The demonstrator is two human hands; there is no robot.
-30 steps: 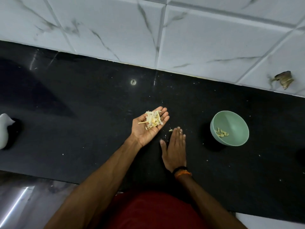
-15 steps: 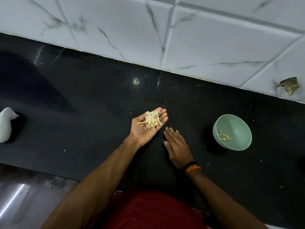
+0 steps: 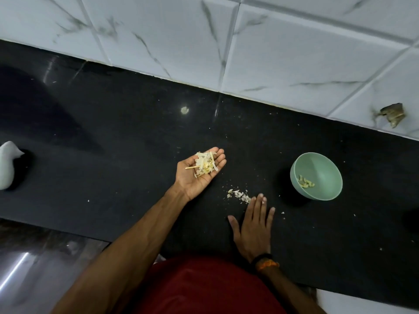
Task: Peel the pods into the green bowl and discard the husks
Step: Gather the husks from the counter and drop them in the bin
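Husks in palm: a heap of pale husks point(image 3: 205, 165) lies in the cupped palm of the left hand point(image 3: 199, 173), with one thin yellowish stalk sticking out toward the thumb side.
Left hand: turned palm up above the black desk point(image 3: 113, 168), fingers loosely curved to cradle the heap and not closed over it.
Loose scraps: a small scatter of pale husk scraps point(image 3: 239, 194) lies on the desk between the two hands, the nearest pieces just beside the fingertips of the right hand point(image 3: 254, 225).
Right hand: palm down on the desk, fingers straight and together, thumb spread out to the side, holding nothing; a speck of husk clings to one fingertip.
Wrist: a dark band and an orange thread point(image 3: 266, 264) circle the right wrist.
Bowl: the green bowl point(image 3: 326, 173) stands upright on the desk to the right of both hands, apart from them, with a few pale peeled pieces point(image 3: 306, 181) lying low against its left inner wall.
Desk: dark and glossy, dotted with tiny pale crumbs, with a round light reflection near its back edge.
Left edge: a white curved object point(image 3: 8, 164), partly cut off by the frame, stands on the desk well away from the hands.
Wall: white marble-look tiles point(image 3: 272, 53) run behind the desk; one tile at the far right has a broken, brownish hole point(image 3: 393, 114).
Foreground: red clothing point(image 3: 204, 288) fills the bottom centre.
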